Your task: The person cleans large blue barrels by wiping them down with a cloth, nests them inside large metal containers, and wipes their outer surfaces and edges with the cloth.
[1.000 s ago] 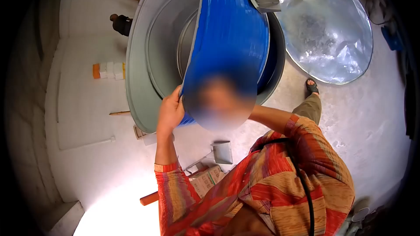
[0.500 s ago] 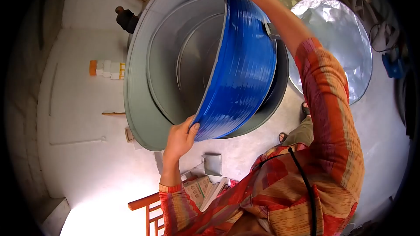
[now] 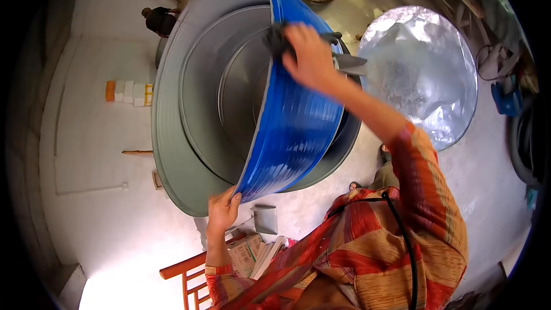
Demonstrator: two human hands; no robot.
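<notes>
From left to right, a wide green-grey tub [image 3: 183,181] stands on the floor [image 3: 310,212]. Our left hand [image 3: 222,212] pinches, thumb against fingers, the lower end of a tilted blue wall [image 3: 298,132] inside the tub's rim. Near the wall's upper end, dark bunched cloth [image 3: 278,41] sits under our right hand [image 3: 313,60], fingers curled over it. Below, the blue shows streaky shine; how much the cloth has covered, we cannot tell. Rightmost lies a crinkled silvery disc [image 3: 422,80].
</notes>
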